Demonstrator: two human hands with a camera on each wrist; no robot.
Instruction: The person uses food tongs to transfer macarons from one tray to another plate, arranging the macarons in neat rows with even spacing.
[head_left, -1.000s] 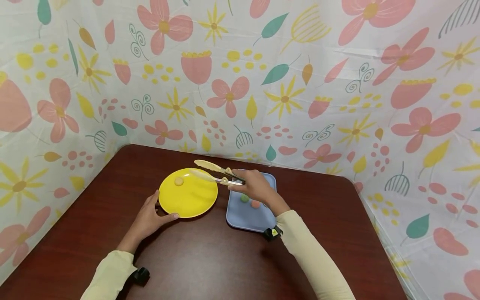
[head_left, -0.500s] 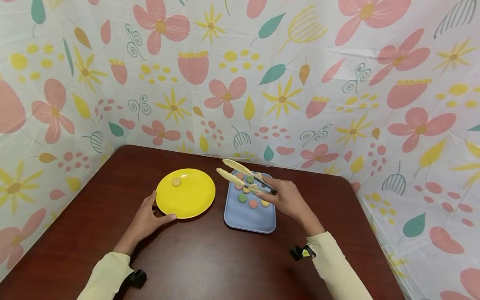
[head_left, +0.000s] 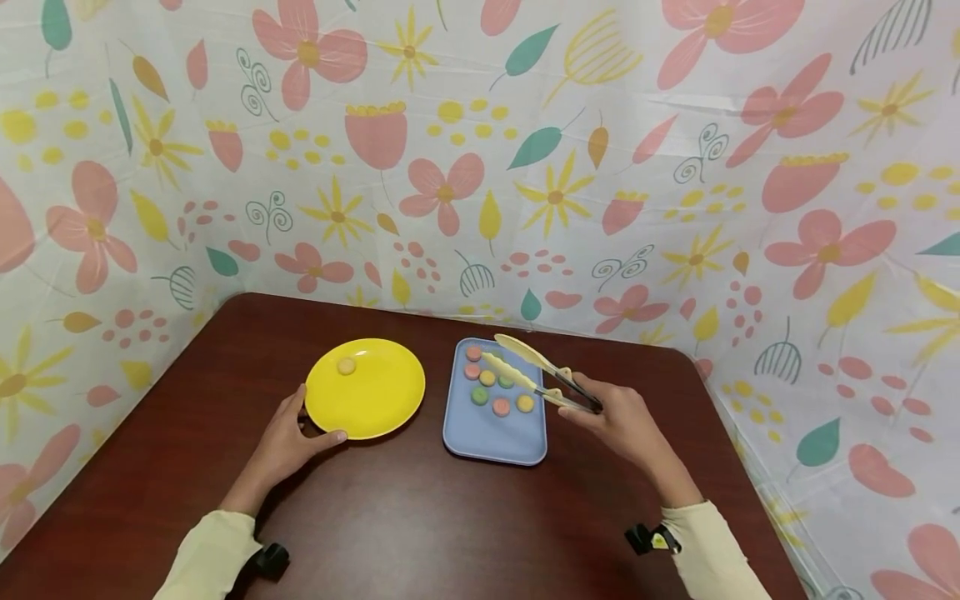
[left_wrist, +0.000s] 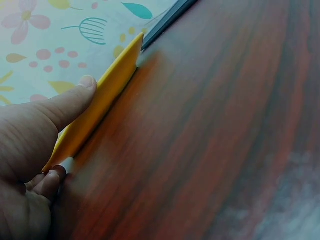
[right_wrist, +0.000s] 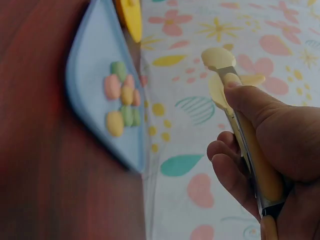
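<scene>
My right hand [head_left: 624,421] grips a pair of tongs [head_left: 528,367] with cream-coloured ends and metal arms. The ends stand apart with nothing between them, over the back right of a blue tray [head_left: 495,442]. On that tray sit several small round macaron-like pieces [head_left: 501,407] in pink, green and yellow; the tongs hide some of them. With my left hand [head_left: 285,446] I hold the near left rim of a yellow plate [head_left: 367,408]. In the left wrist view the thumb lies on the rim and fingertips reach under it. One pale yellow piece [head_left: 346,366] rests toward the plate's back left.
Plate and tray stand side by side on a dark brown table [head_left: 405,517], a strip of tabletop between them. Floral cloth [head_left: 450,167] hangs close behind the table's back edge and along both sides.
My right hand and the tongs have drawn back rightward from above the plate to over the tray's right side, uncovering the pieces there. The left hand keeps its hold on the plate.
</scene>
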